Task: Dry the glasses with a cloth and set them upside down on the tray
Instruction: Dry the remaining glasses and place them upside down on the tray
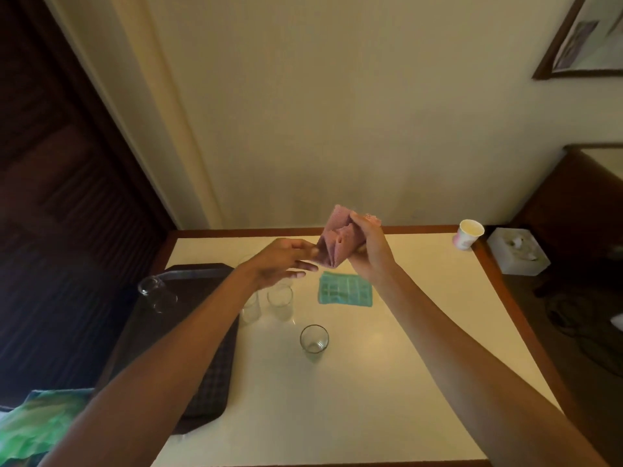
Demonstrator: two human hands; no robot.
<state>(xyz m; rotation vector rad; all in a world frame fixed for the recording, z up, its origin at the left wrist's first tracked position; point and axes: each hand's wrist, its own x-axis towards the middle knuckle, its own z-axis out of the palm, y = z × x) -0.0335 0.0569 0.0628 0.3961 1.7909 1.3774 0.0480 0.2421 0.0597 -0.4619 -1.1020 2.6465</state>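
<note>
My right hand [371, 251] grips a folded pink cloth [337, 242] held up above the table. My left hand [283, 262] reaches toward the cloth, fingertips touching its lower left edge, fingers mostly straight. One clear glass [156, 293] rests on the dark tray [209, 358] at the left. Two upright glasses [280, 301] [251, 310] stand on the table just right of the tray, one partly behind my left forearm. A third upright glass [314, 338] stands nearer to me, alone.
A teal cloth [345, 288] lies flat on the white table [404, 348] past the glasses. A paper cup [469, 233] stands at the far right corner, a tissue box [517, 251] beside it off the table. Green fabric [37, 423] lies at the near left.
</note>
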